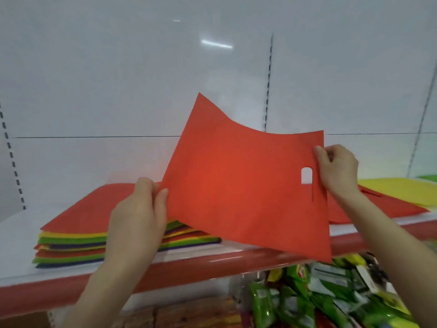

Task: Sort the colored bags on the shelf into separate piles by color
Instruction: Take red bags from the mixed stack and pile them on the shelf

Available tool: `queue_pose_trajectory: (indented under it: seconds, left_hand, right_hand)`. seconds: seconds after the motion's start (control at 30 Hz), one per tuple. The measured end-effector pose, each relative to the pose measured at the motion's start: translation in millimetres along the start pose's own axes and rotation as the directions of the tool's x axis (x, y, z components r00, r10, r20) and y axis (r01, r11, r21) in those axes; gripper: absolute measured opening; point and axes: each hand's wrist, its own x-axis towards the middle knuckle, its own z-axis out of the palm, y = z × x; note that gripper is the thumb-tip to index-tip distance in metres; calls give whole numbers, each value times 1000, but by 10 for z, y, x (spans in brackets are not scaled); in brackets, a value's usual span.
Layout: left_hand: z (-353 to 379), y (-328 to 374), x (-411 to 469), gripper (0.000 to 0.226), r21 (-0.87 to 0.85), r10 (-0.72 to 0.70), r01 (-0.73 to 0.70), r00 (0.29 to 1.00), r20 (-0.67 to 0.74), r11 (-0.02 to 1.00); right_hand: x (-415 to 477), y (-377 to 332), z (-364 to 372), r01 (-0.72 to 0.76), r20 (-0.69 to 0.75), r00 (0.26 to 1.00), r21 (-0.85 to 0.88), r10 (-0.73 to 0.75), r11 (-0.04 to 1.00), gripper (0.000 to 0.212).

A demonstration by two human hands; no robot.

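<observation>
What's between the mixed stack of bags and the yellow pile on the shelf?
In the head view, a flat red pile lies between them, partly hidden behind the lifted red bag.

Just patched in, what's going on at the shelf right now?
A person holds one red bag up above the shelf with both hands. The left hand pinches its left edge, and the right hand pinches the edge by the handle cutout. Below on the left sits a mixed stack of red, yellow, green and dark bags, not yet sorted. To the right lies a flat red bag, with a yellow bag beyond it.
</observation>
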Motion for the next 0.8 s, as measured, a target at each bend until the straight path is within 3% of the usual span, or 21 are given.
queue_pose_trajectory:
  seconds: [0.4, 0.63, 0.8]
  left_hand:
    - [1421, 1595, -281, 15, -185, -24, 45, 993, 112, 982]
    - [2064, 2064, -289, 15, -197, -14, 59, 975, 221, 979]
    - [2399, 2158, -158, 14, -203, 7, 40, 974, 225, 978]
  right_hand:
    - [607, 1558, -1639, -110, -109, 990, -168, 93, 980, 33]
    - [831, 2192, -1950, -151, -138, 983, -200, 125, 968, 35]
    - [1111, 2526, -1819, -197, -131, 976, -212, 172, 957, 38]
